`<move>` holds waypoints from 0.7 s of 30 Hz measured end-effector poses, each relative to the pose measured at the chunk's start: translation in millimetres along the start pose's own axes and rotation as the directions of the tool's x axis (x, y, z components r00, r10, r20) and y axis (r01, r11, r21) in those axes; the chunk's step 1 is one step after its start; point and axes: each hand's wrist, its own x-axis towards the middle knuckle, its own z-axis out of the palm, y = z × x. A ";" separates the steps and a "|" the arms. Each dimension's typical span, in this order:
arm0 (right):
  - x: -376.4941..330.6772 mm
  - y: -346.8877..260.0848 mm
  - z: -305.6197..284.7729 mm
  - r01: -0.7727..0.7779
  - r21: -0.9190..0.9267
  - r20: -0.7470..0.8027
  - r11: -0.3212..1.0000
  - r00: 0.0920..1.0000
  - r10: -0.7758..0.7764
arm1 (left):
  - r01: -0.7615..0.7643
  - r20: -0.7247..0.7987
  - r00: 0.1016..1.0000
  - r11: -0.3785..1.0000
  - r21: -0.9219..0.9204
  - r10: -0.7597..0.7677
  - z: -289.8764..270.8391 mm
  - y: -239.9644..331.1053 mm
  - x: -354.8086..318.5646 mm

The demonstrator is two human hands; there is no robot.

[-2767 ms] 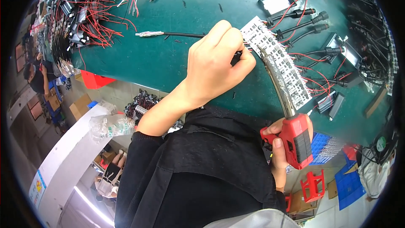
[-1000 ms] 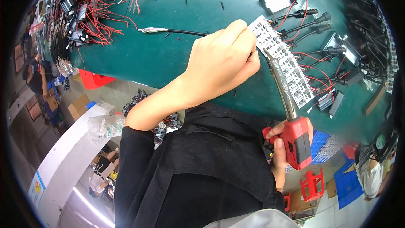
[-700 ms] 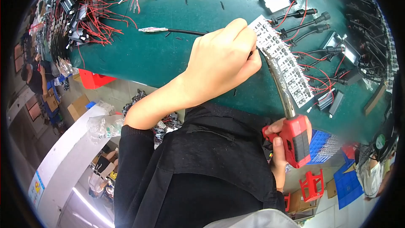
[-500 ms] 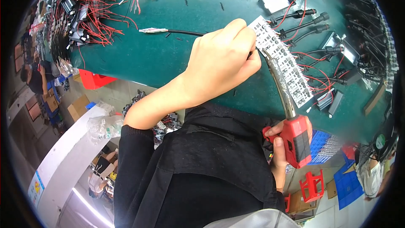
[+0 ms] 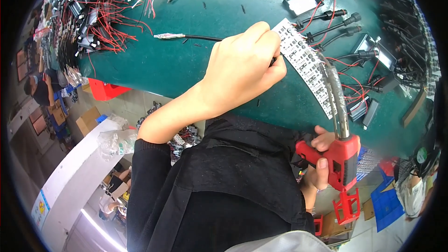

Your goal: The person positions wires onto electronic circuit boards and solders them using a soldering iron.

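The left hand (image 5: 242,67) stays pressed on the white strip of small circuit boards (image 5: 305,63) on the green tabletop (image 5: 186,70); the right hand (image 5: 322,168), still gripping the red glue gun (image 5: 343,158), has barely shifted.

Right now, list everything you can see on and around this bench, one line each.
workbench: one, dark green, fills the upper half
circuit board strip: one, white with dark parts, right of centre
black cable: one, bare wire ends, left of the strip
glue gun: one, red, clear stick on top, lower right
red-wire parts: many, black with red leads, upper left
black connector cables: several, upper right
left hand: on the strip's near end, fingers curled
right hand: gripping the glue gun
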 end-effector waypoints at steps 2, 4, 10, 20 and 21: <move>2.5 2.0 0.2 0.051 -0.049 -0.093 0.997 0.994 -0.055 | 0.002 0.005 1.000 1.000 0.004 -0.002 0.8 0.9 0.5; -1.9 -2.2 -1.8 -0.005 0.010 -0.054 1.000 0.999 0.006 | 0.005 0.009 1.000 1.000 0.003 -0.005 0.4 0.0 0.2; -10.9 -4.5 -8.2 -0.162 -0.095 0.127 0.982 0.977 0.174 | 0.022 0.037 0.999 1.000 -0.013 -0.022 -2.3 1.7 2.8; -6.0 -3.1 -4.3 -0.090 0.018 0.114 0.996 0.990 0.088 | 0.018 0.044 0.999 1.000 -0.012 -0.018 -2.8 0.3 1.8; -1.6 -4.1 -1.2 -0.090 0.018 0.114 0.996 0.990 0.088 | 0.020 0.043 0.999 1.000 -0.014 -0.019 -3.0 0.4 1.9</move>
